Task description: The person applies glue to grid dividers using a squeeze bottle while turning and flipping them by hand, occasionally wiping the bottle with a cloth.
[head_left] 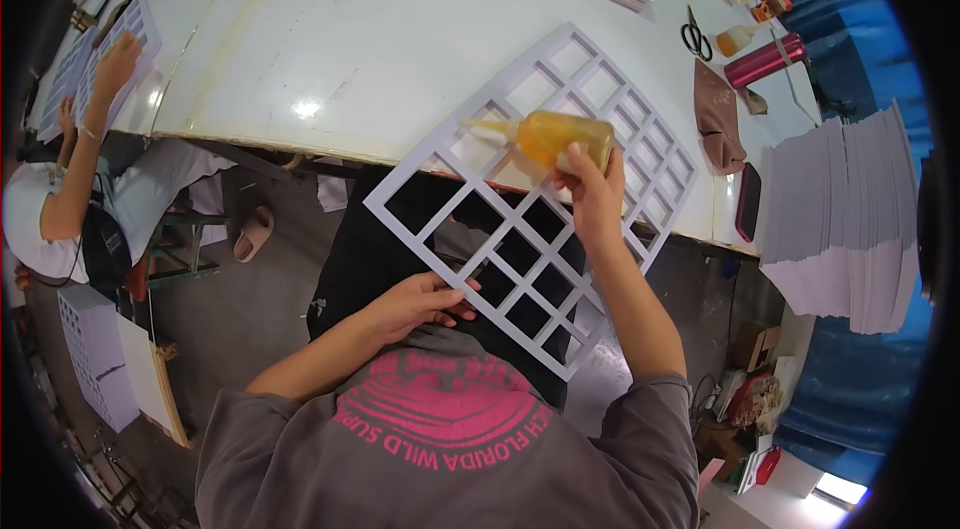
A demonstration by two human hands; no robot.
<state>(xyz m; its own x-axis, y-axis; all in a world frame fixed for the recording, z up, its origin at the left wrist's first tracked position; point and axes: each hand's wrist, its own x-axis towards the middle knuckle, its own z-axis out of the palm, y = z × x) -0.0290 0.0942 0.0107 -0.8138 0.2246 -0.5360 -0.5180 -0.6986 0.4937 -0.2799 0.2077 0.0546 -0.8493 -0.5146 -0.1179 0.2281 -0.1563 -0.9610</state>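
A pale lavender grid frame point(481, 276) with many square openings lies tilted, partly on the white table and partly over my lap. My left hand point(431, 301) pinches its lower left edge, thumb on top. In my right hand point(593, 191) is a clear squeeze bottle point(565, 137) of yellow liquid, held nearly level above the frame. Its pale nozzle points left, over the frame's upper left part. Whether the tip touches the frame I cannot tell.
Scissors point(695, 35), a second small bottle point(737, 39), a red flask point(765, 61), brown cloth point(719, 119) and a phone point(747, 202) lie on the white table point(300, 49). Stacked sheets point(840, 219) stand right. A co-worker point(70, 204) handles another grid at left.
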